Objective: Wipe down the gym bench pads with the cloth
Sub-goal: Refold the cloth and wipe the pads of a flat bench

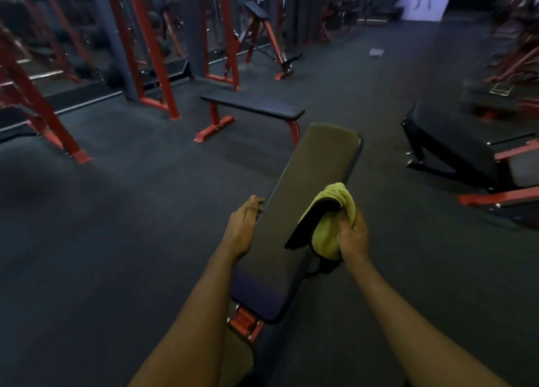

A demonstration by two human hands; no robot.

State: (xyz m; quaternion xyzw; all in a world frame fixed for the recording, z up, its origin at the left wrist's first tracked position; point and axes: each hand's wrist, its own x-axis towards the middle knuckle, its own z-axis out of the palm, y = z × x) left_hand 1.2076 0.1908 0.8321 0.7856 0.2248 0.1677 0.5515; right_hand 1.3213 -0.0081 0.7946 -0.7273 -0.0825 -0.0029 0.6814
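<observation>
1. Dark rubber floor (145,211) spreads through a dim gym, with red racks (157,51) at the left and a flat bench (253,105) farther back.
2. A long black bench pad (315,176) runs away from the viewer at centre.
3. The left hand (243,226) lies with straight fingers against the pad's left edge.
4. The right hand (353,235) grips a bunched yellow-green cloth (329,232) over the pad's right edge; I cannot tell whether the cloth touches the pad.

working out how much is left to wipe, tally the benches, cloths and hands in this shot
benches: 4, near bench, flat bench, right bench, far incline bench; blurred far-right gear left out
cloth: 1, green cloth
hands: 2, left hand, right hand
total: 7
</observation>
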